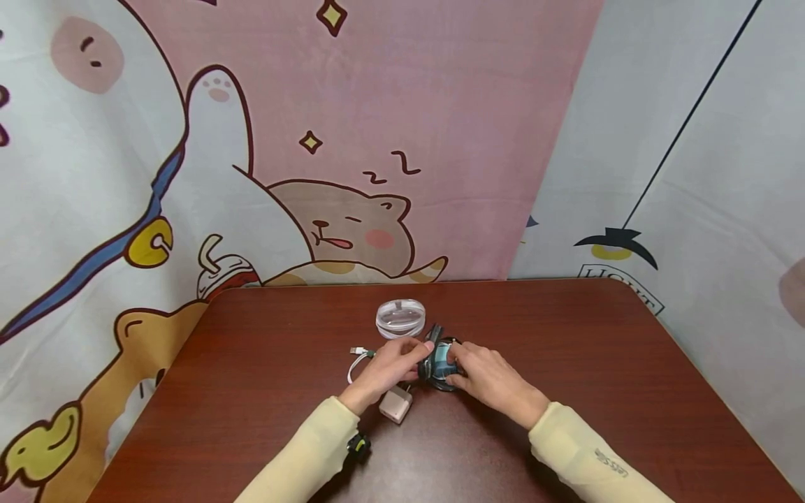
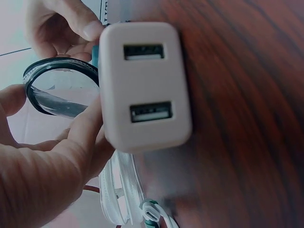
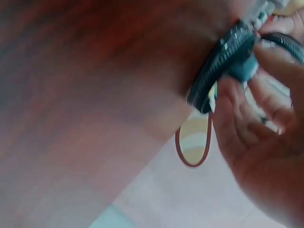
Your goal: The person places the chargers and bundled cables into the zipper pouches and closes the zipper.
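A round zip case (image 1: 431, 366) with black edges and a clear lid stands opened between the two hands. My left hand (image 1: 391, 367) holds its raised lid (image 2: 66, 85), thumb and fingers on opposite sides of the black rim. Inside the lower half lies a teal item (image 1: 443, 360); its kind cannot be made out. My right hand (image 1: 487, 374) has its fingers in the case and pinches the teal item (image 3: 244, 69). Part of the lower half is hidden behind the right fingers, and the right wrist view is blurred.
A second round clear case (image 1: 400, 319) with white edging stands behind the left hand. A white cable with a USB plug (image 1: 358, 351) lies to the left. Close to the left wrist stands a pale two-port charger (image 1: 396, 404). All are on a dark reddish wooden table (image 1: 283, 405).
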Action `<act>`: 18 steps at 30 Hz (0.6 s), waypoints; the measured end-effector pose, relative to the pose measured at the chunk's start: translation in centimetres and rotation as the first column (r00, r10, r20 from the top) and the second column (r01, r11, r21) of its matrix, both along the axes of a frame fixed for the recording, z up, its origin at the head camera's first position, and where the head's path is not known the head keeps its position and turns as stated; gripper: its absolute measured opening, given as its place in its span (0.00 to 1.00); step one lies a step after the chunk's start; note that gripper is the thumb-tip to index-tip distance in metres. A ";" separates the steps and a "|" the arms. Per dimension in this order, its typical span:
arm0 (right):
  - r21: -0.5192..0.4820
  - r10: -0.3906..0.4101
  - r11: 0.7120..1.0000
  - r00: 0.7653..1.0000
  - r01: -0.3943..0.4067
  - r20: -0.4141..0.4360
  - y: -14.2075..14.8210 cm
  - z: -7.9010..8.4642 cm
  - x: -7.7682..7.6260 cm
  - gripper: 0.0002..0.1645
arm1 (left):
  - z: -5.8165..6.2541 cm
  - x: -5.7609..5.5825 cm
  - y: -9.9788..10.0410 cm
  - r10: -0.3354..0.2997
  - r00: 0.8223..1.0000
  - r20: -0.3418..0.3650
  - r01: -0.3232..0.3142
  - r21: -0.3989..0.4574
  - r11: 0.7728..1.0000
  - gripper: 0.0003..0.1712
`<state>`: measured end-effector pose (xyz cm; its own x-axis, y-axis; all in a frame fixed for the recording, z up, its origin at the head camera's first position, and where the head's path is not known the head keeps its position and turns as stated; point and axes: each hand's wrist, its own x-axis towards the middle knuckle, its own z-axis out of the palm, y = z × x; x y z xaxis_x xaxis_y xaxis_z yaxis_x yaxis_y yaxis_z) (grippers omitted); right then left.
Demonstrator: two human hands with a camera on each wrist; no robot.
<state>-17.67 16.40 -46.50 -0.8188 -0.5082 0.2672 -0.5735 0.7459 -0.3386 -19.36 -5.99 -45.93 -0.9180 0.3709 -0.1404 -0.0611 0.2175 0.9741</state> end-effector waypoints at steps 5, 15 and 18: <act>0.007 -0.013 1.000 0.994 0.012 0.109 1.0 0.6 -0.1 0.13 | 0.0 -0.1 0.0 -0.002 1.000 -0.030 0.001 -0.038 0.999 0.31; 0.005 -0.164 0.986 0.983 0.164 0.086 3.2 1.0 0.0 0.10 | 0.1 0.0 -0.1 -0.023 0.995 -0.099 0.006 -0.171 0.985 0.33; 0.005 -0.195 0.981 0.979 0.195 0.064 3.7 0.9 0.1 0.08 | 0.1 0.0 -0.2 -0.035 0.993 -0.117 0.008 -0.220 0.976 0.33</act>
